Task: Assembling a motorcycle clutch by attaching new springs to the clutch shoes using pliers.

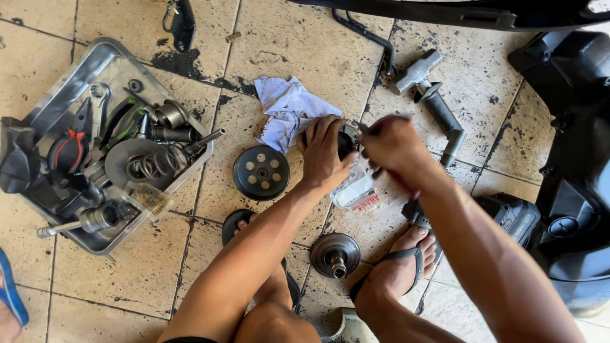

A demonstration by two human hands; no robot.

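Dark round part (346,141), on the stained tile floor (267,38) at frame centre, mostly covered by both hands. Far left: metal tray (95,57) heaped with tools and parts: red-handled pliers (71,145), green-handled pliers (130,122), a coil spring (159,164) on a round plate, sockets, a bolt. Right of the tray, a black pulley disc (260,172) lying flat with pale rollers in its face. Above it a crumpled white rag (286,108), just beside the left hand (323,155). Left hand fingers spread and curled over the round part, gripping its rim. Right hand (393,147) closed around a thin tool at the part's edge; tool blurred, kind unclear. A clear plastic bag (357,189) under the hands. Below, a bell-shaped metal hub (335,254) between the sandalled feet. Right: a hammer (416,72), then black bodywork panels (575,159).
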